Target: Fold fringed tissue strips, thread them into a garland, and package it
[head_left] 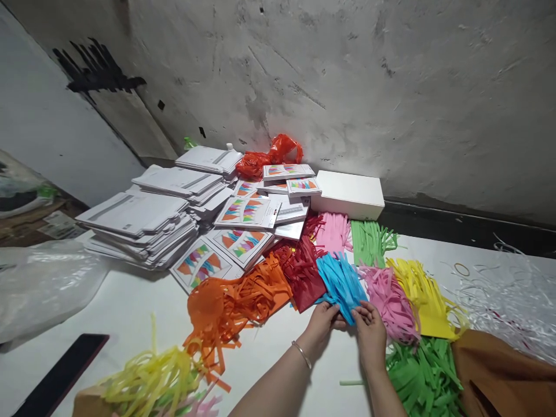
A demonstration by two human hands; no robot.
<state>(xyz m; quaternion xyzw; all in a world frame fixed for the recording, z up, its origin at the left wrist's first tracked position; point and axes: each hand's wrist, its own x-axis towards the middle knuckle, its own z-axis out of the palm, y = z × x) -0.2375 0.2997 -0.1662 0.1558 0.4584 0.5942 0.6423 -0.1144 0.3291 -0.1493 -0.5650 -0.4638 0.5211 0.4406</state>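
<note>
A bundle of blue fringed paper [341,281] lies between both hands at the middle of the table. My left hand [320,325] wears a bracelet on its wrist and has its fingers closed on the bundle's near left edge. Opposite it, my right hand [370,331] pinches the near right edge. Dark red fringe [302,278] touches the blue on the left, with orange fringe [252,295] beyond it. Pink fringe [391,301] lies just right of the blue, then yellow fringe [423,298]. Green fringe [425,376] sits by my right forearm.
Stacks of flat white boxes [134,214] stand back left. Printed packages [249,212] pile up beside a white box [347,194] and a red plastic bag [271,157]. A dark phone [63,376] lies front left. Clear plastic strips [512,301] and brown material [504,370] are at right.
</note>
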